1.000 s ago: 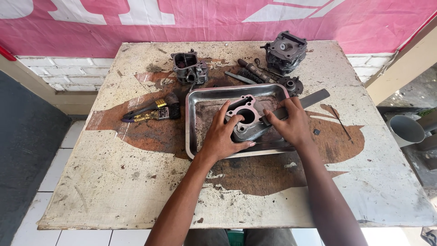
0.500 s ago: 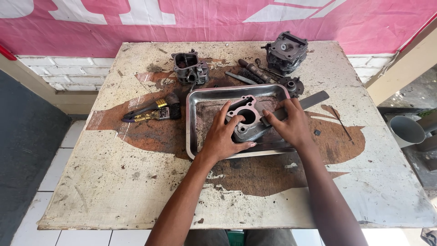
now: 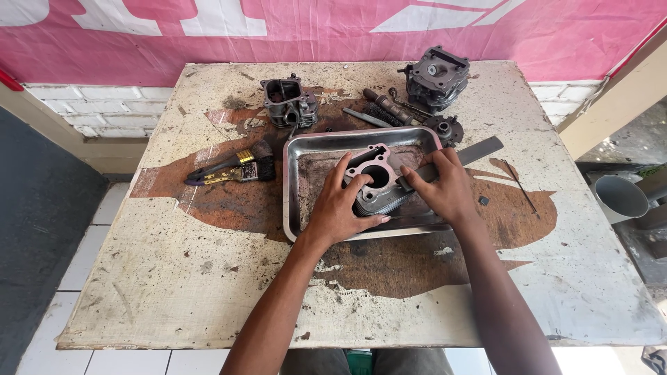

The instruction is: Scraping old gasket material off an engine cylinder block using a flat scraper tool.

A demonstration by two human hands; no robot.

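Finned engine cylinder [image 3: 379,186] lying in the metal tray [image 3: 295,180], bore up — clasped on its near-left side by the left hand [image 3: 340,208], fingers curled over the rim. Flat metal scraper [image 3: 451,158] pinched in the right hand [image 3: 445,189], long axis running from the cylinder's right edge up to the far right. Paintbrush [image 3: 233,169] left of the tray; engine parts [image 3: 436,76] beyond on the stained table [image 3: 174,278].

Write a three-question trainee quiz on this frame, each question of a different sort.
1. True or false: the engine cylinder sits inside the metal tray.
2. Which hand holds the flat blade? A left hand B right hand
3. Fill in: the paintbrush lies to the ____ of the tray.

Key: 1 true; 2 B; 3 left
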